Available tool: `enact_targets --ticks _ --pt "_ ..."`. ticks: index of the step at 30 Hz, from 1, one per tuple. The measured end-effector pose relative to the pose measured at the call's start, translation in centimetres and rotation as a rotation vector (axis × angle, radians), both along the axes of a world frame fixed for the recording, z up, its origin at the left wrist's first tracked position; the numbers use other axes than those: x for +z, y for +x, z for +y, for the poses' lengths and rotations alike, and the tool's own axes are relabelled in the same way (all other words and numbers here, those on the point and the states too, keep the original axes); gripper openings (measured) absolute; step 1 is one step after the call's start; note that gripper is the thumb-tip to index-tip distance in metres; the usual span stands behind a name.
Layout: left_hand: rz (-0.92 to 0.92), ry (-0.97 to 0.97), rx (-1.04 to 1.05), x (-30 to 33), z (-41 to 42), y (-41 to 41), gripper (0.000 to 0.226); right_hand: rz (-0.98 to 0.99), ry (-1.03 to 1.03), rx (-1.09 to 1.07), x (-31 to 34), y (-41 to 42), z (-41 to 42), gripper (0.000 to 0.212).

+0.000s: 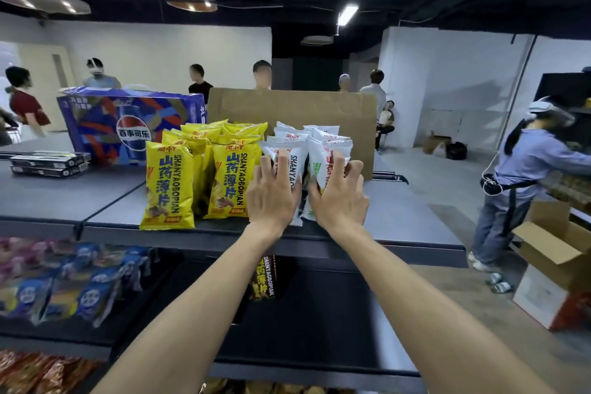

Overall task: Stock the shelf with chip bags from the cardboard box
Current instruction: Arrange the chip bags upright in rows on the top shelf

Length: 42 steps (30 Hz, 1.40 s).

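Two hands are working at the white chip bags (289,166) standing on the grey top shelf (399,221): the left hand (271,198) is lying with straight, spread fingers against the front bag, while the right hand (340,198) is curling its fingers and thumb around the neighbouring white bag (323,163). Just left of these, yellow chip bags (169,185) are standing in rows. A brown cardboard sheet (294,112) is rising behind them, and a blue Pepsi carton (128,125) is sitting far left. A dark chip bag (263,278) is hanging below the shelf edge
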<state>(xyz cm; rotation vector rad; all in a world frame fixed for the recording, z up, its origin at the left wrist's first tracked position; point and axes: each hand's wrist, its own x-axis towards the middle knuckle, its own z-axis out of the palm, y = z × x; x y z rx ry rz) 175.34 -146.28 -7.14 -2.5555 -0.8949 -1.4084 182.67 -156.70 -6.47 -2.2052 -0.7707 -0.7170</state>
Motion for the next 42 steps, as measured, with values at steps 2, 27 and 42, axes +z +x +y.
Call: enact_targets --ticks 2,27,42 --pt "-0.021 -0.015 -0.014 -0.9 0.1 0.4 0.059 0.026 0.024 0.013 -1.0 0.2 0.5 0.069" --pt "0.285 -0.141 -0.141 -4.1 -1.7 -6.4 0.059 -0.019 -0.288 -0.046 -2.8 -4.3 -3.9 0.075" --pt "0.260 -0.081 -0.249 -2.8 -7.6 -10.0 0.024 -0.014 -0.320 -0.008 -2.2 -6.3 -9.9 0.026"
